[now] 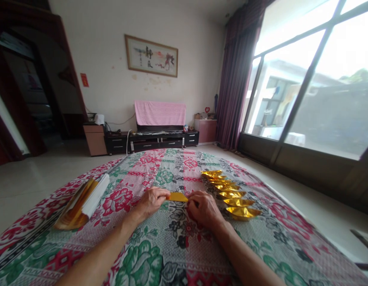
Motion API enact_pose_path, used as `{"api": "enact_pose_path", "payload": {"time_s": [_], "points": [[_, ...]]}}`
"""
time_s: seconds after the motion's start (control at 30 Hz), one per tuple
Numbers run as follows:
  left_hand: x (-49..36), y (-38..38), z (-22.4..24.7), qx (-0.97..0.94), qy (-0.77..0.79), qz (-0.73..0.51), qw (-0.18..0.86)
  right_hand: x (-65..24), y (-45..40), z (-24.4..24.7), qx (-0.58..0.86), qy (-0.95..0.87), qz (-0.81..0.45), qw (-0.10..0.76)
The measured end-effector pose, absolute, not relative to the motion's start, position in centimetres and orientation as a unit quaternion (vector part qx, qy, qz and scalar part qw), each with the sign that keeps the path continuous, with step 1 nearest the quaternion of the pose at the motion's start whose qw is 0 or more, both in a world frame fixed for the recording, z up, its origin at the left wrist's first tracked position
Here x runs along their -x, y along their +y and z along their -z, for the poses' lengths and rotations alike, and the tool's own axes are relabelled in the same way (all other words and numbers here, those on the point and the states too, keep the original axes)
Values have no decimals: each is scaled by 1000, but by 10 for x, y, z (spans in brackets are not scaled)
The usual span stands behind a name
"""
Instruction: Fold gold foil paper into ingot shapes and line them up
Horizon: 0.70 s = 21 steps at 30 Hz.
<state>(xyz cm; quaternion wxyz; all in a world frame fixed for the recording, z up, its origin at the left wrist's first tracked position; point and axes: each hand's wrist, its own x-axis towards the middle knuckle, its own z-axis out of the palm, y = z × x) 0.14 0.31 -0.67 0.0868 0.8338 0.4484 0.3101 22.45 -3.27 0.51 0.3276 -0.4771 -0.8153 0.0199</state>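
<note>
Paper (177, 197): looked light, thin, easily creased; was best held by its ends.
Left hand (152, 201): fingertips pinched one end.
Right hand (204, 208): fingers closed on the other.

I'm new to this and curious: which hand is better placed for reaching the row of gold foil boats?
Probably the right hand: it is nearer the row of gold foil boats. The left hand lies farther off, with the folded gold piece between both hands.
</note>
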Motion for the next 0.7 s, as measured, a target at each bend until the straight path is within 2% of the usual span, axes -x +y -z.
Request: {"api": "enact_pose_path", "payload": {"time_s": [0.47, 0.7], "points": [[-2, -1, 14, -867, 377, -326, -5, -225, -25, 1, 450, -834, -19, 319], [-9, -9, 5, -854, 398, -336, 2, -219, -20, -3, 469, -782, -82, 401]]}}
